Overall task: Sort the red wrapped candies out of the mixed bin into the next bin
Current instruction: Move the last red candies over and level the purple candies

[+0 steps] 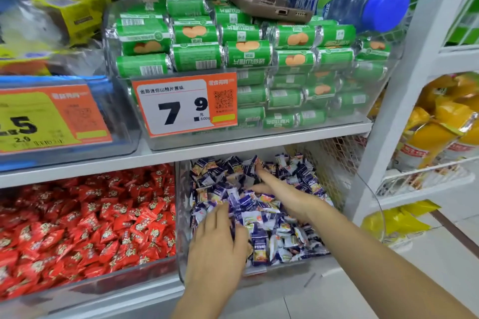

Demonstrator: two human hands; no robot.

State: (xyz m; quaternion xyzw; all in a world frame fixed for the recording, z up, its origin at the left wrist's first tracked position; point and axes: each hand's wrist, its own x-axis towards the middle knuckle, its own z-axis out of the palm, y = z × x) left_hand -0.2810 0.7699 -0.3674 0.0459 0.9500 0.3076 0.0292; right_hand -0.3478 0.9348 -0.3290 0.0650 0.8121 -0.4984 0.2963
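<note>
On the lower shelf a clear bin (pixel 182 215) at the right holds a heap of purple and white wrapped candies (pixel 274 217). No red candy shows among them. Left of it stands a bin (pixel 103 281) full of red wrapped candies (pixel 85 220). My left hand (pixel 219 238) lies flat on the purple candies near the bin's front left, fingers straight. My right hand (pixel 282 193) reaches deep into the same bin, its fingers stretched out and partly buried in the wrappers at the back.
The shelf above carries a clear bin of green rolls (pixel 233 54) with a 7.9 price tag (pixel 185 105), a phone (pixel 269 9) and a blue bottle (pixel 357 0) on top. A white shelf post (pixel 394 101) and wire racks with yellow bags (pixel 440 127) stand at right.
</note>
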